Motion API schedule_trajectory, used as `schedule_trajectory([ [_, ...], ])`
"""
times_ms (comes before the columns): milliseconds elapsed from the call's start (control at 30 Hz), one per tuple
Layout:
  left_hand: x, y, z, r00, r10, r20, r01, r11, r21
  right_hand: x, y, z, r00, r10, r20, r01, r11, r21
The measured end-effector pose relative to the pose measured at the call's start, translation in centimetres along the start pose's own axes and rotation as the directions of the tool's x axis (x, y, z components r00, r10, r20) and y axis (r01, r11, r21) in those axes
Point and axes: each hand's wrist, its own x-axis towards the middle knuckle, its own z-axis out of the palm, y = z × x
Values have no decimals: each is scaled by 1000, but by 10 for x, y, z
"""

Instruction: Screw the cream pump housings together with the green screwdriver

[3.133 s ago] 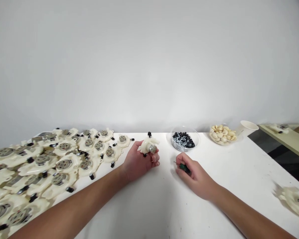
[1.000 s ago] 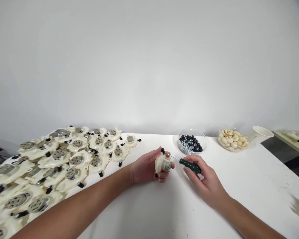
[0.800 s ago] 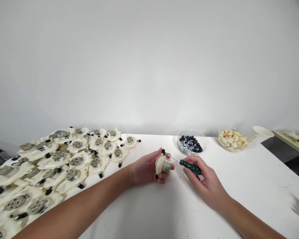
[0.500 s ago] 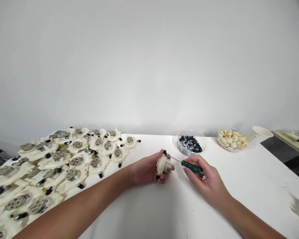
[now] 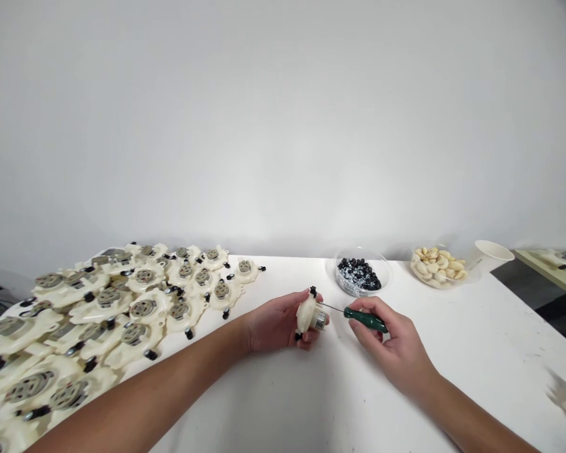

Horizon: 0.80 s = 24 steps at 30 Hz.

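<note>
My left hand [image 5: 276, 324] is closed around a cream plastic motor housing [image 5: 305, 314], with black rubber pieces at its top and bottom and a silvery motor facing right. A screwdriver [image 5: 365, 319] with a dark green handle is gripped by my right hand [image 5: 399, 340], thumb and fingers wrapped about the handle. Its thin shaft points left and its tip reaches the upper right side of the housing; the exact contact point is too small to make out.
Many similar motor housings [image 5: 144, 308] are piled on the left of the white table [image 5: 283, 402]. At the back stand a clear bowl [image 5: 387, 270] of black rubber parts, another bowl of cream parts [image 5: 438, 267] and a white cup [image 5: 493, 253]. A blurred cream object lies far right.
The housing has tilted slightly in my left hand, and the screwdriver has shifted slightly down with its shaft a little flatter. Both hands keep their hold.
</note>
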Motion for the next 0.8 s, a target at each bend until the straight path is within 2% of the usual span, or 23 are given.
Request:
schedule_trajectory([
  [467, 0, 1, 3, 1000, -5, -18, 5, 1000, -21, -1, -3, 4, 1000, 17, -6, -17, 1000, 16],
  [800, 0, 1, 1, 1000, 8, -3, -8, 1000, 9, -2, 1, 5, 994, 102, 29, -103, 992, 72],
])
